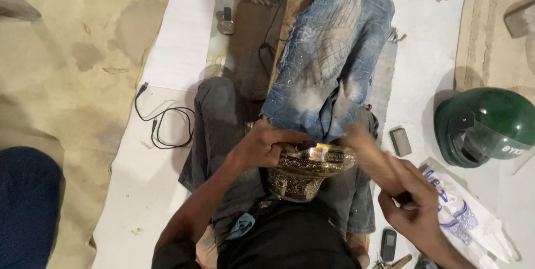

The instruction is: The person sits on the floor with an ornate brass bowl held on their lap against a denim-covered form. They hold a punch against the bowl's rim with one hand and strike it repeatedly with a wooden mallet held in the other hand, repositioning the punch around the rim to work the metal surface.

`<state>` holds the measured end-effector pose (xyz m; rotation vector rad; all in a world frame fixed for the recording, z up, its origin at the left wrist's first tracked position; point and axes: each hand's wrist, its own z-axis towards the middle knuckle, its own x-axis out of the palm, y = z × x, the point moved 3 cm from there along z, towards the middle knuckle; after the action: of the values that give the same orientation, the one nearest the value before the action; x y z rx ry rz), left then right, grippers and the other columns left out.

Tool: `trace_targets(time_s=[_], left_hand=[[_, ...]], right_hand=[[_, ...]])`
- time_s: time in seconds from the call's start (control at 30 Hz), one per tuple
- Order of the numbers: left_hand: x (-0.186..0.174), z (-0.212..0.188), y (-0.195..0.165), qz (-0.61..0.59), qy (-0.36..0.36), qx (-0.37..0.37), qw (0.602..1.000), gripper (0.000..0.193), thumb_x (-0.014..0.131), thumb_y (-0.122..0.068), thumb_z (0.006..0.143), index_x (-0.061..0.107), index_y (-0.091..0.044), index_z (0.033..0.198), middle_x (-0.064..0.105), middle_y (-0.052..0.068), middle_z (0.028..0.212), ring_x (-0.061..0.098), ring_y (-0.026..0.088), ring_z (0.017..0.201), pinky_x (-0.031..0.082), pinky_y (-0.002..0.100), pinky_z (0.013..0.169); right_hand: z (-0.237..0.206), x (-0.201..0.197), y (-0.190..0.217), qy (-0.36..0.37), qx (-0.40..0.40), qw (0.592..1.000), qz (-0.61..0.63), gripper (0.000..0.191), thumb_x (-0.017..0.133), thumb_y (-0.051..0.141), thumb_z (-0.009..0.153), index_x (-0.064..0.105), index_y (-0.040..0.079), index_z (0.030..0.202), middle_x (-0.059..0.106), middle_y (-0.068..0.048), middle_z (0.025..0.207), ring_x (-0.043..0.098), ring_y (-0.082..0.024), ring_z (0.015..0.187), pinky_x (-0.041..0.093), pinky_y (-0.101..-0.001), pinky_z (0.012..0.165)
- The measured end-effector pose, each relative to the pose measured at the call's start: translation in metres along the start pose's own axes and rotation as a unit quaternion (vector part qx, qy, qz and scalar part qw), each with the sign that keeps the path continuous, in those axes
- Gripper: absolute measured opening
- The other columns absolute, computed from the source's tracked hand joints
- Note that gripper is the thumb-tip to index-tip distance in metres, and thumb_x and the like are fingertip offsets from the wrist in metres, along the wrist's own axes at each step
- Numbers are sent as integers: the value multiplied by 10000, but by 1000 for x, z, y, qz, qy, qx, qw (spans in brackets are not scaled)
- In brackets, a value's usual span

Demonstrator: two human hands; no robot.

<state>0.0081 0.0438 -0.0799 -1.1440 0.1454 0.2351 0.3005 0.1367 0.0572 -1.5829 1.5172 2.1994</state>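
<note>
The person sits on the floor with an engraved metal bowl (pixel 304 171) wedged in the lap, against the near end of an outstretched leg in faded blue jeans (pixel 329 57). Lodged there, between body and leg, the bowl seems braced so that it does not roll or slide while it is worked.

The left hand (pixel 264 145) lies over the bowl's left rim, fingers curled down and closed on the edge, pressing it in place. This looks like a steadying grip rather than a lifting one, since the bowl's weight rests on the lap.

The right hand (pixel 409 194) is just right of the bowl, fingers bunched tight around the near end of a pale stick-like tool (pixel 368 149). The tool is blurred, so its exact shape cannot be told, but it slants up and left towards the bowl's right rim, where a bright glint shows on the metal.

A wooden plank (pixel 290 18) runs away along the left side of the leg, on a worn grey mat.

Loose things lie within arm's reach: a small grey block (pixel 400 141) to the right of the knee, a green helmet (pixel 482 127) further right, a printed plastic bag (pixel 462 213) near the right hand, and a small phone (pixel 388 244) by the near edge. A black cable (pixel 164 127) curls on the white sheet to the left.
</note>
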Motion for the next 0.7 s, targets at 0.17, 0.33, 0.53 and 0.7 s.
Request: trace_targets(time_s=[0.17,0.33,0.53,0.7], left_hand=[[0,-2,5,-35,34,18,999,627,607,112,688,727,-95,1267,781,129,898,788,175,790,594,324,621],[-1,-6,8,-25,-1,10,1000,581,581,126,776,742,-121,1277,790,114,881,761,153,719,611,294,626],[-1,-7,11,-11,48,-21,999,627,614,108,663,770,-96,1235,759,112,721,714,159,576,563,321,557],[-2,-10,7,-55,0,-7,998,574,584,110,732,735,-74,1254,779,141,856,803,175,794,624,303,647]], right_hand=[[3,3,4,-38,-31,998,47,808,667,-41,723,550,131,1504,673,-96,1238,666,-179,898,532,-321,709],[8,3,7,11,-15,997,-70,751,626,-91,686,610,163,1392,693,-105,1235,723,-100,673,531,-222,490],[9,5,17,26,-55,986,-154,799,651,-76,643,607,185,1397,711,-74,1167,670,-164,682,534,-335,546],[6,5,15,14,-46,999,27,821,631,-92,681,569,172,1456,676,-86,1214,642,-164,913,554,-380,694]])
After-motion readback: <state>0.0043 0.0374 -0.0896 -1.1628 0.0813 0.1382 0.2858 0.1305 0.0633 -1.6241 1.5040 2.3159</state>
